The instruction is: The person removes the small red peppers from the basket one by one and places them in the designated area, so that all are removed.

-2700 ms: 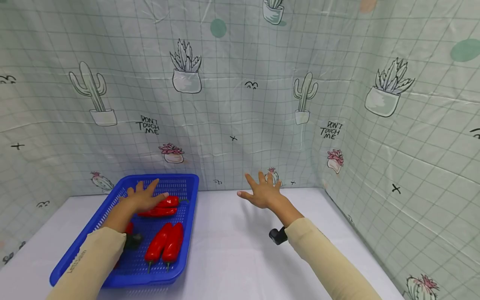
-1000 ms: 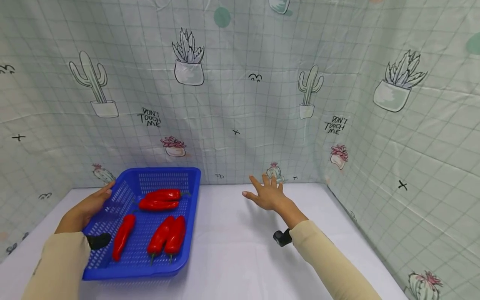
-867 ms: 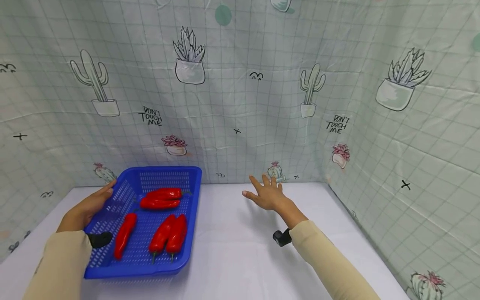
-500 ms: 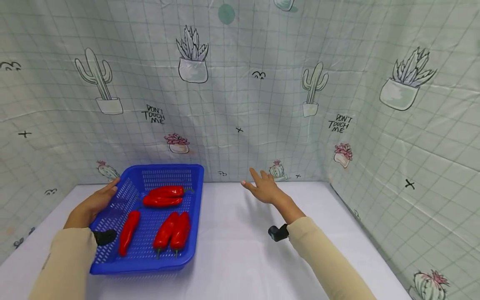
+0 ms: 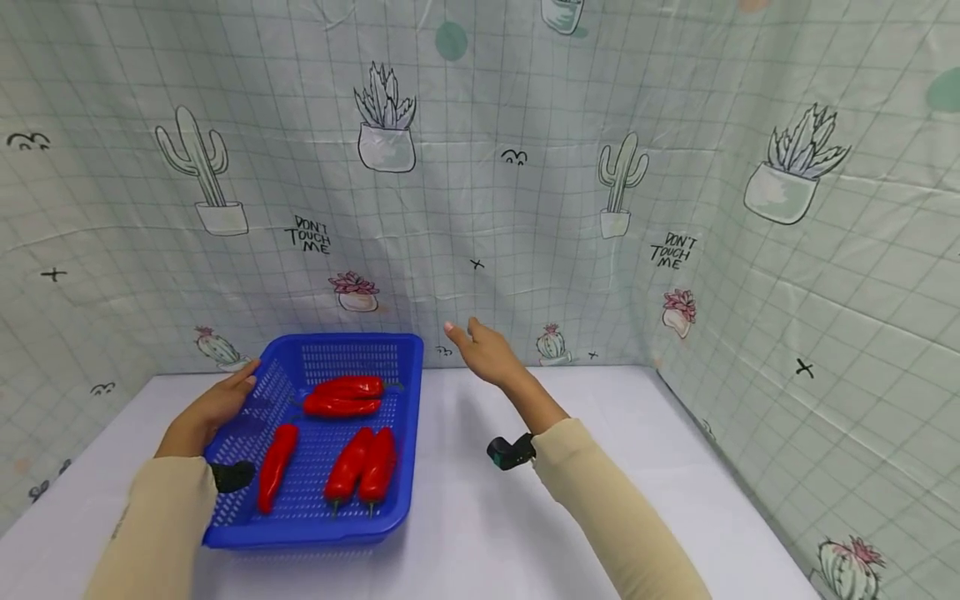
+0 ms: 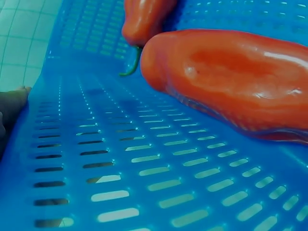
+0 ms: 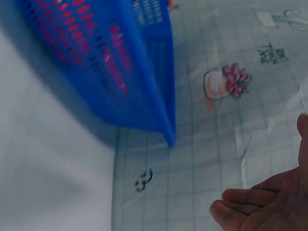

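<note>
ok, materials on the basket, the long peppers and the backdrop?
Blue basket: likely molded plastic, satin sheen; uniform slots, smooth rounded rim.
Long red peppers: glossy, smooth skin with bright highlights and green stems; real or plastic replicas, can't tell.
Cactus-print backdrop: thin, flexible sheet, mostly matte; creases and soft folds suggest fabric, though coated plastic is possible.

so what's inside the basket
Five red peppers lie in the basket: two at the back, two side by side at front right, one alone on the left. What is directly beneath them is covered and can't be seen.
</note>
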The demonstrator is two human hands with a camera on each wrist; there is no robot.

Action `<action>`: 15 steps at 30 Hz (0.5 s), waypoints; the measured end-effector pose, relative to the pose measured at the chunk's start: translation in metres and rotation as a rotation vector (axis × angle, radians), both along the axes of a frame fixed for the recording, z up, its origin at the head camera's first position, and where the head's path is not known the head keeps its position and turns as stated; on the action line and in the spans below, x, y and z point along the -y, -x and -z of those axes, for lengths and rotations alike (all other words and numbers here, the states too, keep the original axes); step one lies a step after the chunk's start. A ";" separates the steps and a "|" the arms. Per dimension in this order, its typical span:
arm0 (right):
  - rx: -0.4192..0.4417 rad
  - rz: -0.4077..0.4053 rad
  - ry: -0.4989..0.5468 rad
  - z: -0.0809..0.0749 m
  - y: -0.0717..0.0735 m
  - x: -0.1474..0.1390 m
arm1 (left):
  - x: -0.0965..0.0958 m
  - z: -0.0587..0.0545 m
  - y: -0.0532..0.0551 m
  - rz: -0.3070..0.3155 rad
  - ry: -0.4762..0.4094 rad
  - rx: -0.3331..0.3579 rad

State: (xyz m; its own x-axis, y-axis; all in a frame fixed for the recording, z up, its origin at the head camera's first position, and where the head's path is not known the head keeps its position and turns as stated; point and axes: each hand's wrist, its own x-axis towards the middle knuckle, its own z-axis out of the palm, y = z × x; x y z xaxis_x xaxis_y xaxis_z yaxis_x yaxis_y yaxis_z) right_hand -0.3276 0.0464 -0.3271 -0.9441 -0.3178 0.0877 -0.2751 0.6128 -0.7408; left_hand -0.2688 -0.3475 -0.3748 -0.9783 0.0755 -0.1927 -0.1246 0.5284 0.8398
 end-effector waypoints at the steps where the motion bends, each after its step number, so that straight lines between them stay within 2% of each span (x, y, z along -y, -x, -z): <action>1: 0.012 -0.002 0.030 -0.002 0.000 0.006 | 0.000 0.001 0.000 -0.001 0.003 0.000; 3: 0.056 -0.007 0.097 -0.007 0.000 0.018 | -0.002 0.001 0.001 0.005 0.001 0.007; 10: 0.385 0.014 0.461 -0.012 0.003 0.057 | -0.009 0.001 0.003 0.034 -0.021 0.026; 15: 0.520 0.026 0.598 -0.005 0.005 0.083 | -0.007 0.000 0.004 0.015 -0.032 0.031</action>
State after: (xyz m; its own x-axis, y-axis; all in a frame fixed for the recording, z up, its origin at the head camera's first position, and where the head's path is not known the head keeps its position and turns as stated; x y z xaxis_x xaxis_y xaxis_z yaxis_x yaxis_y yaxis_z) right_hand -0.3323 -0.0364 -0.3224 -0.9174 -0.3330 -0.2177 0.2056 0.0715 -0.9760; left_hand -0.2726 -0.3409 -0.3747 -0.9707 0.0967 -0.2198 -0.1428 0.5035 0.8521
